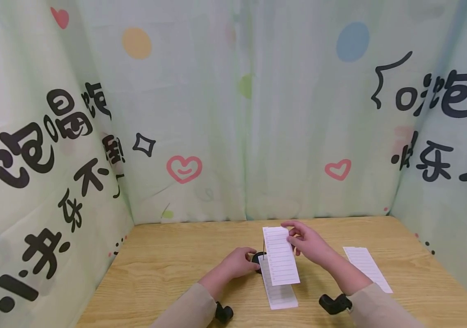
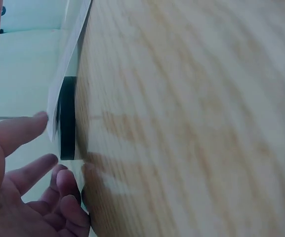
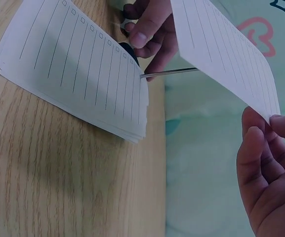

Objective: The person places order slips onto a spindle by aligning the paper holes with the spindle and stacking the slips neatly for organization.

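A paper spike with a thin metal rod (image 3: 172,72) and a round black base (image 2: 67,118) stands on the table. Several lined paper slips (image 3: 78,64) are threaded low on the rod, fanned over the base. My right hand (image 1: 308,243) pinches another lined slip (image 1: 281,259) by its edge between thumb and fingers, raised above the stack at the rod's upper end. The rod's tip is hidden behind this slip. Beside the base rests my left hand (image 1: 235,263), its thumb and index finger extended close to the base and the slips' edge.
More lined slips (image 1: 367,269) lie on the wooden table (image 1: 167,269) at the right, partly behind my right forearm. A printed curtain (image 1: 217,114) hangs behind the table and along both sides. Each wrist carries a black camera mount (image 1: 335,304).
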The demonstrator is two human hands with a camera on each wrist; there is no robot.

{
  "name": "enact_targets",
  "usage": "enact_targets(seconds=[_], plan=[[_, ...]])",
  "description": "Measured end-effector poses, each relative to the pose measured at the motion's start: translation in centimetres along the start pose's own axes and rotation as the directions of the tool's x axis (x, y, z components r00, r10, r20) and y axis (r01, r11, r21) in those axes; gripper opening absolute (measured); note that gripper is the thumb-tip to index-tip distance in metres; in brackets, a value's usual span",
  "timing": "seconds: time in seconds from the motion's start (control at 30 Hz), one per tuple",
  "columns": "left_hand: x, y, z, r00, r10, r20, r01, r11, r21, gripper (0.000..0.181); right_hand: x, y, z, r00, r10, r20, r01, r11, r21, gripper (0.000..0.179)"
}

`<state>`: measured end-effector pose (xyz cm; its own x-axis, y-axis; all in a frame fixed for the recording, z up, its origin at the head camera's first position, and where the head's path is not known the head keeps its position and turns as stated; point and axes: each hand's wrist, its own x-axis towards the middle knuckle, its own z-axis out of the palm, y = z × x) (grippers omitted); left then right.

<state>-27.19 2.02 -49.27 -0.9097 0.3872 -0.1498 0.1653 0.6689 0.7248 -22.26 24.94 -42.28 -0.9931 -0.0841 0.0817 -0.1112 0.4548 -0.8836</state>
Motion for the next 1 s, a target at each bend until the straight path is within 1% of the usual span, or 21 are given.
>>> enact_targets(seconds=[0.07, 0.2, 0.33, 0.43, 0.57, 0.6, 0.67, 0.77, 0.9, 1.0], plan=[[0.1, -0.1, -0.1, 1.0, 0.012, -0.016, -0.013, 1.0, -0.016, 0.042, -0.1, -0.1, 0.0, 1.0, -0.004, 0.002, 0.004, 1.0, 0.001, 0.039], [0.1, 0.2, -0.7, 0.997, 0.048, -0.062, -0.052, 0.996, -0.072, 0.033, 0.0, -0.2, -0.1, 1.0, -0.01, 0.003, 0.01, 1.0, 0.002, 0.038], [-0.1, 1.2, -1.6, 0.99, 0.071, -0.12, -0.09, 0.984, -0.154, 0.03, 0.1, -0.2, -0.2, 1.0, -0.011, 0.002, 0.011, 1.0, 0.003, 0.038], [-0.3, 2.3, -2.2, 0.986, 0.069, -0.154, -0.107, 0.962, -0.252, 0.036, 0.1, -0.3, -0.2, 1.0, 0.004, -0.003, -0.004, 1.0, -0.001, 0.038], [-0.3, 3.6, -2.5, 0.979, 0.075, -0.192, -0.139, 0.929, -0.344, 0.043, 0.1, -0.3, 0.0, 1.0, 0.026, -0.011, -0.026, 1.0, -0.003, 0.038], [-0.3, 3.9, -2.5, 0.977, 0.076, -0.201, -0.145, 0.923, -0.355, 0.044, 0.2, -0.3, 0.0, 1.0, 0.028, -0.011, -0.028, 1.0, -0.003, 0.038], [-0.3, 4.4, -2.4, 0.976, 0.061, -0.21, -0.138, 0.916, -0.377, 0.044, 0.2, -0.4, 0.0, 1.0, 0.023, -0.005, -0.023, 1.0, -0.001, 0.038], [-0.2, 5.1, -2.3, 0.973, 0.059, -0.223, -0.146, 0.906, -0.398, 0.04, 0.1, -0.4, 0.1, 1.0, 0.022, -0.001, -0.022, 1.0, 0.004, 0.037], [-0.1, 5.6, -2.1, 0.971, 0.066, -0.231, -0.154, 0.907, -0.391, 0.032, 0.1, -0.5, 0.0, 1.0, 0.025, -0.003, -0.025, 1.0, -0.002, 0.038], [0.0, 5.7, -2.0, 0.974, 0.048, -0.222, -0.135, 0.909, -0.395, 0.03, 0.0, -0.6, 0.0, 1.0, 0.018, 0.001, -0.018, 1.0, -0.007, 0.038]])
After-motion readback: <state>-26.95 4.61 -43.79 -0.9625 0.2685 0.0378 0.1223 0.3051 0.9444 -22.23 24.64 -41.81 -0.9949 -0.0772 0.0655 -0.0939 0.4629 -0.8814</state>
